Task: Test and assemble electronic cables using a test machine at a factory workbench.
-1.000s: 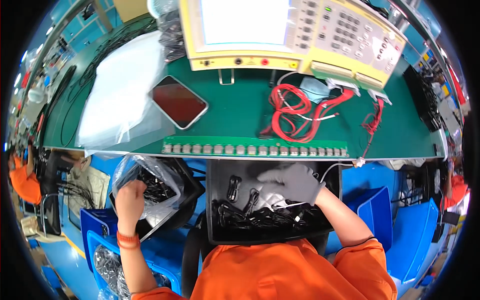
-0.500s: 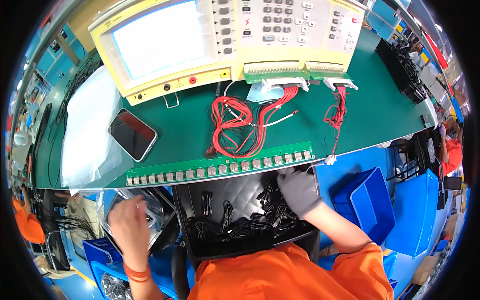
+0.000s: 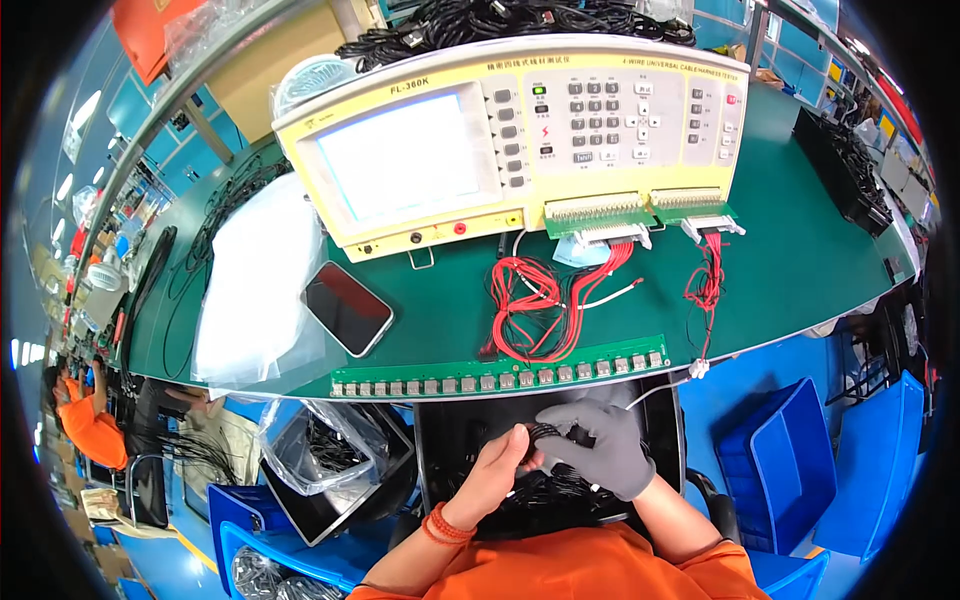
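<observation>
My left hand [image 3: 494, 476], bare with a beaded orange bracelet at its wrist, is closed on the near-left side of a small coiled black cable [image 3: 543, 433]. From the right, my right hand [image 3: 608, 452] in a grey glove grips the same coil. Both hands are over a black tray [image 3: 452, 420] in front of the bench edge. Several more black cables [image 3: 560, 490] lie in the tray below the hands, partly hidden by them.
A yellow-framed cable tester [image 3: 400, 160] stands on the green bench. Red wires [image 3: 530, 310], a green connector board [image 3: 500, 381] and a phone [image 3: 348, 309] lie before it. Left of the tray is a plastic-lined box [image 3: 330, 450]; on the right, a blue bin [image 3: 780, 470].
My left hand has left the plastic bag on the left and come to the middle. My right hand has lifted a coiled cable from the tray. The view has shifted left.
</observation>
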`<state>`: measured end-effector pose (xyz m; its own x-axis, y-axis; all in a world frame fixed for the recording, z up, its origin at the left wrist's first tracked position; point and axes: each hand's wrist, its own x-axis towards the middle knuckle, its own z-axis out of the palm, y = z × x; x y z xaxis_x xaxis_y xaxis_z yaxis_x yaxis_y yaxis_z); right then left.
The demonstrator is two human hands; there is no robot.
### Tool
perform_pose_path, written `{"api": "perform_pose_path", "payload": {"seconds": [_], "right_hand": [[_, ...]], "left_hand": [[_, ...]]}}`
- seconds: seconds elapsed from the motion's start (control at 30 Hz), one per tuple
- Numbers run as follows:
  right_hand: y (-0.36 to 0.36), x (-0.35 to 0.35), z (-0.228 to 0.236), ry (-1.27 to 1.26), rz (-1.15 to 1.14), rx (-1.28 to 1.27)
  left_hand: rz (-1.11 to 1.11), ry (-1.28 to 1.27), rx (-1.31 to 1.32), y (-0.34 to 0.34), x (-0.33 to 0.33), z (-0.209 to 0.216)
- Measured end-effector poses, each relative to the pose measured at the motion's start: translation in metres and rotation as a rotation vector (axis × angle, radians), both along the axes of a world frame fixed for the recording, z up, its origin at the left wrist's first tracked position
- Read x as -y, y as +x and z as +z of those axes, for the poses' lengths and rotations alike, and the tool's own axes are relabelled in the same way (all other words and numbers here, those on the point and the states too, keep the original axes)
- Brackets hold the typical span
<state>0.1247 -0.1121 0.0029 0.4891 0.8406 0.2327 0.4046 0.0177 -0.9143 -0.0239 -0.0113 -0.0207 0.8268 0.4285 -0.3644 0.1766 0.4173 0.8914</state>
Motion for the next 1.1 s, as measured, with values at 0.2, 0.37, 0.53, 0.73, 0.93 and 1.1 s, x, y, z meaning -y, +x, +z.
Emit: {"api": "perform_pose_path", "payload": {"seconds": [0.2,0.37,0.53,0.73,0.93,1.1], "right_hand": [[0.004,-0.004,0.007,0.141,-0.004,0.744],[-0.029,0.009,0.005,0.063,-0.003,0.903],[-0.018,0.010,0.006,0.014,0.052,-0.186],[-0.018,0.010,0.006,0.021,0.104,-0.214],[-0.014,0.009,0.002,0.060,0.113,-0.111],[-0.012,0.009,-0.002,0.071,0.181,-0.062]], "left_hand": [[0.007,-0.377,0.167,-0.008,-0.002,0.010],[0.226,0.097,0.094,-0.009,-0.005,0.011],[0.278,0.208,-0.009,-0.011,-0.008,0.023],[0.236,0.413,0.024,-0.013,-0.007,0.016],[0.132,0.745,0.070,-0.009,-0.009,0.021],[0.148,0.951,0.080,0.000,-0.003,0.033]]}}
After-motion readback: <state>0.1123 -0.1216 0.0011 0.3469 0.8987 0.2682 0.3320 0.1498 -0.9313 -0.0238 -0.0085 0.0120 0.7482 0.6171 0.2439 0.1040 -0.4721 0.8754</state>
